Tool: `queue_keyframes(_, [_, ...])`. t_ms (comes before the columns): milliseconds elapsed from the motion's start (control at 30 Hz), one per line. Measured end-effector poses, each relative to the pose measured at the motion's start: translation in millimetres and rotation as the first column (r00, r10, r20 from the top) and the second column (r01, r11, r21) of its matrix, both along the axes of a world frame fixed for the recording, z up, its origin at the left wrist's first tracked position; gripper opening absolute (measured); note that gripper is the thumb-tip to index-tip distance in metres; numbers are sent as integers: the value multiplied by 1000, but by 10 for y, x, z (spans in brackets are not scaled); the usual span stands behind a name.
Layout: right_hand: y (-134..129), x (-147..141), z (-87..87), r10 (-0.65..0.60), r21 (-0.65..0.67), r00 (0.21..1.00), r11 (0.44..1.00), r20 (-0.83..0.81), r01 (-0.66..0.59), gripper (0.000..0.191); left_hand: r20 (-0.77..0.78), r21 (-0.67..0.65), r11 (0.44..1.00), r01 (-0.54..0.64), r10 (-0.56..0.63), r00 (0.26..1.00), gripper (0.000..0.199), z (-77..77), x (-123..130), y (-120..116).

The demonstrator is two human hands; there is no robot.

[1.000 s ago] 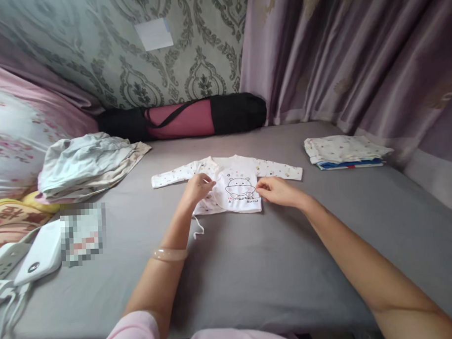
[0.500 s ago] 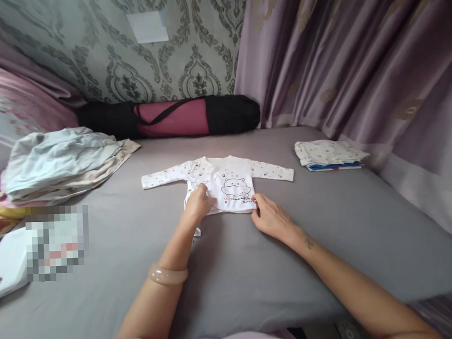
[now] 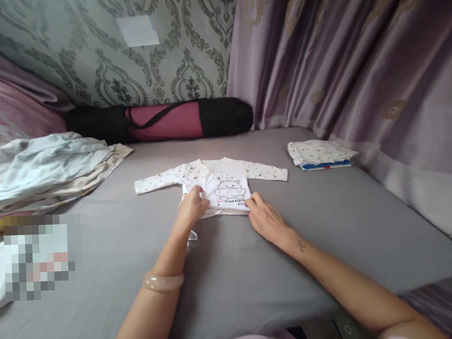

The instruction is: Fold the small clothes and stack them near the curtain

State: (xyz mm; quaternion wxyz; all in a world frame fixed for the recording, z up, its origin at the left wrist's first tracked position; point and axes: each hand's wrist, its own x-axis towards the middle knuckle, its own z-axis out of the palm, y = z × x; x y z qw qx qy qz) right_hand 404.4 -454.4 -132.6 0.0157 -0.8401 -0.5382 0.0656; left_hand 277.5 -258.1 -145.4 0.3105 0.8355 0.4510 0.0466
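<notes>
A small white baby shirt (image 3: pixel 228 182) lies spread on the grey sheet, both patterned sleeves stretched out to the sides. Its front shows a drawn hippo and some lettering. My left hand (image 3: pixel 193 204) pinches the fabric at the lower left of the front, with a white tie showing beside the wrist. At the lower right corner of the hem, my right hand (image 3: pixel 262 215) grips the shirt between thumb and fingers. Under the front panel, a strip of the back layer shows along the bottom edge.
Folded patterned clothes (image 3: pixel 320 152) lie at the right. A heap of pale cloths (image 3: pixel 48 168) is at the left, above a pixelated item. A black and pink roll bag (image 3: pixel 165 121) lies along the wall.
The view has shifted slightly to the right. The front panel's lower edge sits a little higher off the back layer, and both hands still hold the shirt.
</notes>
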Motion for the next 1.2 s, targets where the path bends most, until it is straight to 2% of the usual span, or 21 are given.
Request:
queue_keyframes(100, [-25, 18, 53, 73, -21, 997, 997, -24, -74, 27, -62, 86, 996, 39, -33, 997, 35, -22, -3, -13])
queue_keyframes(167, [-36, 92, 93, 100, -20, 991, 995, -93, -102, 22, -79, 192, 978, 77, -63, 995, 34, -17, 3, -41])
queue_keyframes(233, [-9, 232, 122, 112, 21, 976, 994, -188, -111, 19, -51, 332, 935, 126, -116, 992, 32, 0, 38, -104])
queue_keyframes(300, [75, 426, 122, 80, 92, 969, 994, -233, -60, 21, 25, 432, 876, 214, -249, 968, 26, 10, 112, -218])
queue_keyframes(400, [283, 734, 57, -57, 186, 987, 979, -148, 84, 23, 130, 467, 771, 433, -544, 829, 18, -20, 275, -477])
queue_keyframes(467, [423, 888, -8, -96, 204, 992, 973, -76, 110, 23, 127, 464, 687, 559, -677, 725, 16, -74, 377, -659])
queue_keyframes(567, [567, 1004, -98, -46, 171, 999, 984, -2, 46, 25, 56, 456, 601, 656, -755, 653, 15, -160, 467, -843])
queue_keyframes(667, [625, 1045, -159, 26, 139, 998, 990, 58, -34, 27, -22, 454, 562, 692, -769, 639, 16, -187, 495, -898])
queue_keyframes(733, [639, 1076, -188, 65, 129, 993, 989, 95, -77, 31, -70, 452, 563, 692, -751, 656, 17, -163, 502, -905])
queue_keyframes(900, [660, 1188, -215, 175, 72, 972, 979, 159, -189, 34, -146, 433, 609, 665, -680, 718, 21, -99, 518, -926])
queue_keyframes(1067, [688, 1247, -199, 210, 78, 957, 970, 201, -229, 31, 38, 424, 639, 642, -720, 692, 23, -182, 514, -900])
queue_keyframes(1200, [680, 1273, -190, 192, 83, 967, 975, 168, -208, 32, 143, 400, 664, 632, -726, 672, 21, -245, 514, -884])
